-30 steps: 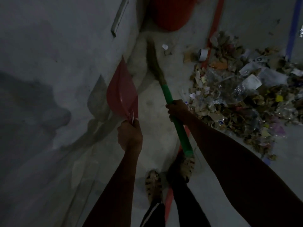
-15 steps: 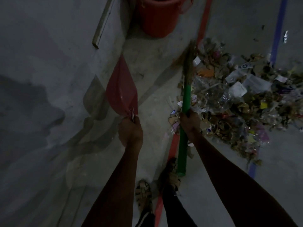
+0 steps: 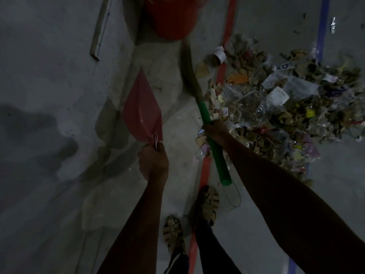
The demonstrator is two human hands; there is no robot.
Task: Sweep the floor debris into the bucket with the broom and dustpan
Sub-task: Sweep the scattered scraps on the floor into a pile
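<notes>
- Where the fingers curl, the left hand (image 3: 153, 161) grips the narrow handle end of the red dustpan (image 3: 142, 111), fist closed tight round it; a small white tag shows at the grip.
- Dustpan blade points up and away from the hand, held off the floor, edge-on to the camera, just beside the wall.
- Right hand (image 3: 215, 130) wraps the green handle of the broom (image 3: 207, 123) near mid-shaft, fingers clamped round it; individual fingertips too dark to make out.
- Broom runs diagonally: green butt end low near the feet, brown bristles (image 3: 187, 64) up by the bucket, blurred; contact with the floor cannot be told.
- Red bucket (image 3: 171, 18) sits at top of frame against the wall, only its lower body in view, just beyond the bristle tips.
- Debris pile (image 3: 276, 107) lies right of the broom: crumpled paper, cardboard scraps, clear plastic, a tape roll (image 3: 219, 55) at its near-left edge; some scraps lie just beside the right hand.
- Floor (image 3: 177, 186) is bare grey concrete, dim light, with a red stripe (image 3: 205, 171) running under the pile's left edge and a blue stripe (image 3: 322, 26) further right.
- Grey wall (image 3: 49, 95) fills the left side, stained patches, a pale strip (image 3: 98, 30) fixed to it.
- Two sandalled feet (image 3: 207, 204) stand at the bottom, the right one on the red stripe.
</notes>
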